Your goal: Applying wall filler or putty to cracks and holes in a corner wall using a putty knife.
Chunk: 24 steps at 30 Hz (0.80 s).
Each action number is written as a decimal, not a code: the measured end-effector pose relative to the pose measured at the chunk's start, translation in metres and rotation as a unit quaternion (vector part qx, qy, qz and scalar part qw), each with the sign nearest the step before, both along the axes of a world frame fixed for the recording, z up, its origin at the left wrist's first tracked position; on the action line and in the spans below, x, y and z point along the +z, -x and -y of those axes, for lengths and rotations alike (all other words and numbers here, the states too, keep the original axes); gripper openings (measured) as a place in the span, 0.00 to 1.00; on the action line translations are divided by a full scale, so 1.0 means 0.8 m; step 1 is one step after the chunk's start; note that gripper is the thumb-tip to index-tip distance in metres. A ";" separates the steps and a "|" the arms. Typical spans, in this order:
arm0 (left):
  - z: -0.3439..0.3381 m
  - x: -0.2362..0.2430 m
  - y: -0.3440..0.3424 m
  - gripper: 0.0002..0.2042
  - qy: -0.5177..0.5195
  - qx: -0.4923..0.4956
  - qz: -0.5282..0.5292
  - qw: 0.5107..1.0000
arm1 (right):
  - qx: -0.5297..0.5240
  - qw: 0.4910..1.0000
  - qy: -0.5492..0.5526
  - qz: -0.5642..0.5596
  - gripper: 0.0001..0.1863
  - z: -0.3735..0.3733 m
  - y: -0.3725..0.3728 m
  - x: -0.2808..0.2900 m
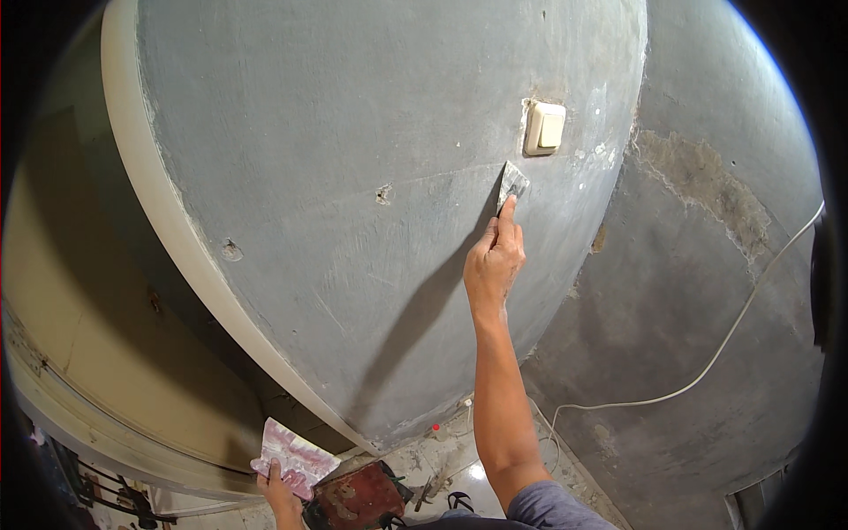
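Observation:
My right arm reaches up to a grey plastered wall (pixel 336 115). In my right hand (pixel 495 265) is a putty knife (pixel 511 184), its blade against or very close to the wall just below a cream light switch (pixel 546 130). The forefinger extends along the knife. Low at the left, my left hand (pixel 280 496) grips a flat piece (pixel 296 457) smeared with pinkish-white putty. Left of the knife, the wall has a small chipped hole (pixel 383 193) and a round pale spot (pixel 231 250).
A cream door frame (pixel 168 177) borders the wall at the left. The adjoining right wall has a rough patch (pixel 707 185) and a hanging white cable (pixel 711 358). On the floor are a worn reddish-brown object (pixel 358 496) and a red cap (pixel 435 427).

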<state>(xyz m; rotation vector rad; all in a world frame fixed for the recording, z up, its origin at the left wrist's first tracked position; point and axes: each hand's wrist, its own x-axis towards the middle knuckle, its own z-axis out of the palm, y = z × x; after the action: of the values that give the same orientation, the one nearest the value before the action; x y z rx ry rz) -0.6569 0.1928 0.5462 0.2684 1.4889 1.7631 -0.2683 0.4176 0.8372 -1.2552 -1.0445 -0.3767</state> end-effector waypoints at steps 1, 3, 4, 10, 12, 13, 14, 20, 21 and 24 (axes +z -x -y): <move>-0.002 -0.007 0.003 0.21 0.000 0.001 0.001 1.000 | 0.003 1.000 0.016 0.004 0.23 0.002 0.002 0.002; -0.005 0.003 -0.009 0.20 -0.012 0.025 0.019 0.999 | 0.004 0.999 0.033 0.011 0.24 0.006 -0.004 0.004; -0.006 0.011 -0.013 0.20 -0.011 0.023 0.020 0.999 | 0.002 0.999 0.037 0.030 0.25 0.008 -0.010 0.004; -0.017 0.046 -0.024 0.19 0.006 0.012 0.031 0.999 | 0.033 0.987 0.125 0.100 0.26 0.064 -0.015 -0.001; -0.024 0.068 -0.036 0.19 0.025 -0.034 0.017 0.999 | 0.087 0.988 0.104 0.075 0.23 0.084 -0.034 0.003; -0.028 0.068 -0.039 0.19 0.023 -0.037 0.016 0.999 | 0.058 0.994 0.048 0.076 0.19 0.074 -0.045 0.002; -0.032 0.067 -0.042 0.19 -0.001 -0.033 0.024 0.999 | 0.056 0.994 0.047 0.076 0.19 0.074 -0.052 0.014; -0.021 0.033 -0.041 0.18 -0.043 -0.008 0.042 0.998 | 0.041 0.988 0.131 0.075 0.18 0.066 -0.073 0.054; -0.013 0.033 -0.044 0.18 -0.015 -0.012 0.042 0.999 | 0.038 0.985 0.140 0.090 0.18 0.068 -0.078 0.052; -0.001 0.030 -0.042 0.19 0.015 -0.009 0.047 0.999 | 0.073 0.979 0.161 0.106 0.17 0.081 -0.069 0.043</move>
<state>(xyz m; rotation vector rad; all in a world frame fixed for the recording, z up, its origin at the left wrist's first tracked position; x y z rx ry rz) -0.6235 0.1934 0.5698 0.1812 1.4391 1.7145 -0.2130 0.3531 0.8718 -1.4354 -1.4141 -0.2364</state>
